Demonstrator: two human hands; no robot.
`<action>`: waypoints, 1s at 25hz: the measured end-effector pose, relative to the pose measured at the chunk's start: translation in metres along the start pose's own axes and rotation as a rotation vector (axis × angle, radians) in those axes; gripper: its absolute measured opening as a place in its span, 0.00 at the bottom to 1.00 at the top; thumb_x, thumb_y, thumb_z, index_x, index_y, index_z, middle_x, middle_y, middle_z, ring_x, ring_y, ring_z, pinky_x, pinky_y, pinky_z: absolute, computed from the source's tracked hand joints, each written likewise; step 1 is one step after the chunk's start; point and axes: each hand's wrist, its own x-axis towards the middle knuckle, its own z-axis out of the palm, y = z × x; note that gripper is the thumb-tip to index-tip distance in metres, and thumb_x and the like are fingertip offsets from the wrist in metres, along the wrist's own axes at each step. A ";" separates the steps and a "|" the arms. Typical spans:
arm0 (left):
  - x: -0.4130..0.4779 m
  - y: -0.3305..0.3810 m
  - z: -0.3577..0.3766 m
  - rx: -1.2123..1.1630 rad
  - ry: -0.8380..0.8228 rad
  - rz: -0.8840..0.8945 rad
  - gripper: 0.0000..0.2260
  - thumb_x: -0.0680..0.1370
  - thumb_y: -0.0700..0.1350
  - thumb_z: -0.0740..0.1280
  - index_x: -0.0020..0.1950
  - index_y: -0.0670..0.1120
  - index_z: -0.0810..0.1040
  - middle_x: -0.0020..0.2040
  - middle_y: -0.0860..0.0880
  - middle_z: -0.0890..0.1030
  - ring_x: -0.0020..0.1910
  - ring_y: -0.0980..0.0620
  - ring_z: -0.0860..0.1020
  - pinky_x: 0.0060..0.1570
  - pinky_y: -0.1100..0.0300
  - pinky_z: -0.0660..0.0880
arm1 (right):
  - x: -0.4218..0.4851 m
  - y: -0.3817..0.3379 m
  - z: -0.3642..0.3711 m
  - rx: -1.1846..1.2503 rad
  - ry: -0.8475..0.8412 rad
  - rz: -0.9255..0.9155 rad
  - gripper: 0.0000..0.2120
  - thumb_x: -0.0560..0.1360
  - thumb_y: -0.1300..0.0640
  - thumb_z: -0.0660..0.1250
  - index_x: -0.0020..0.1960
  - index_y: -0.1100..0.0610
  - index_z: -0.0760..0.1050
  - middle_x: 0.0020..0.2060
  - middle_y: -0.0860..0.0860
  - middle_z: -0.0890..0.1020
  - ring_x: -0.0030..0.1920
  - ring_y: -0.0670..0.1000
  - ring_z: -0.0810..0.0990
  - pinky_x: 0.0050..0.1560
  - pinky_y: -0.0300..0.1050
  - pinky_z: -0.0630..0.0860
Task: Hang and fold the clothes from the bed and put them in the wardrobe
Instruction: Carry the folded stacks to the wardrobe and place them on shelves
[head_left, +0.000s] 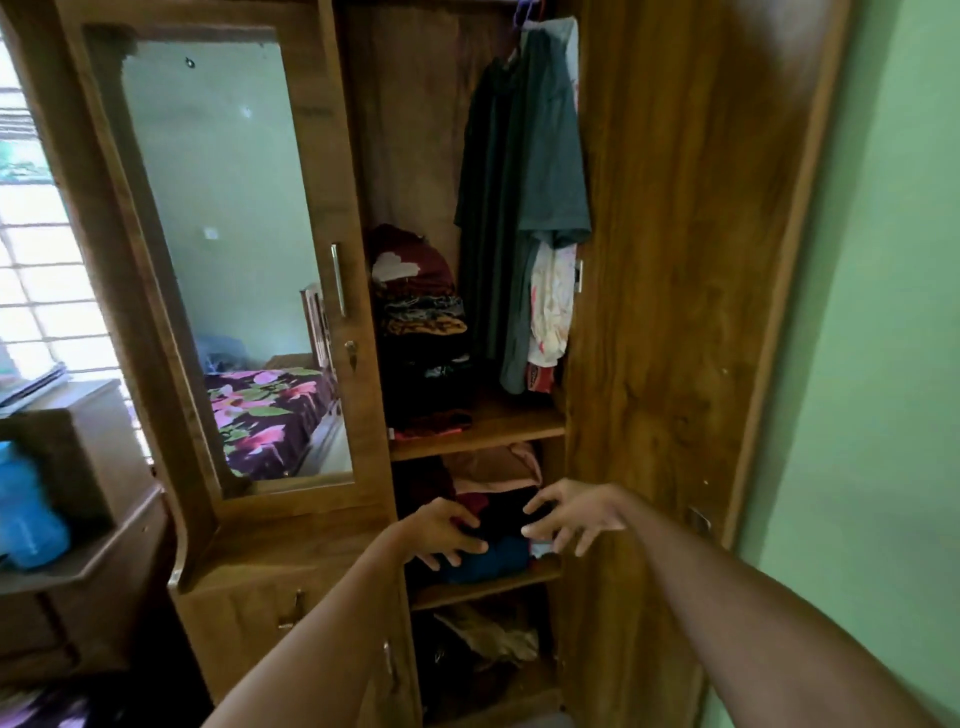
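Observation:
The wooden wardrobe (670, 270) stands open in front of me. Both my hands are at its middle shelf (488, 584). My left hand (441, 530) lies with spread fingers on the left side of a dark folded garment (501, 512), which sits on a blue folded one (493, 561). My right hand (576, 514) hovers at the garment's right side, fingers spread and loosely bent, gripping nothing that I can see. Above, a stack of folded clothes (423, 338) fills the upper shelf, and a grey-green shirt (524, 171) hangs on a hanger beside a pale printed garment (553, 306).
The open wardrobe door (675, 467) stands at my right, against a green wall (883, 364). The mirror door (223, 218) on the left reflects the bed with a flowered sheet. A blue bottle (28, 514) stands on a side cabinet at far left. Crumpled clothes (483, 644) fill the bottom shelf.

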 end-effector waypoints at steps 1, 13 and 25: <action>-0.009 0.001 0.007 0.009 -0.012 0.009 0.20 0.74 0.49 0.71 0.63 0.49 0.72 0.44 0.49 0.80 0.40 0.55 0.79 0.38 0.62 0.77 | -0.015 0.008 0.007 0.037 0.025 0.005 0.30 0.71 0.47 0.73 0.69 0.52 0.67 0.59 0.56 0.79 0.49 0.50 0.81 0.53 0.51 0.78; -0.037 0.108 0.126 0.087 -0.122 0.262 0.17 0.73 0.52 0.71 0.60 0.51 0.73 0.53 0.50 0.79 0.45 0.55 0.80 0.41 0.61 0.76 | -0.169 0.118 0.010 0.196 0.272 0.102 0.31 0.72 0.50 0.73 0.71 0.55 0.65 0.61 0.58 0.78 0.57 0.56 0.80 0.56 0.54 0.78; 0.031 0.198 0.154 -0.032 0.132 0.430 0.13 0.73 0.43 0.71 0.57 0.44 0.76 0.47 0.53 0.77 0.49 0.56 0.76 0.40 0.70 0.71 | -0.144 0.152 -0.061 0.413 0.441 -0.023 0.35 0.72 0.52 0.73 0.74 0.53 0.60 0.58 0.51 0.78 0.53 0.50 0.79 0.52 0.50 0.78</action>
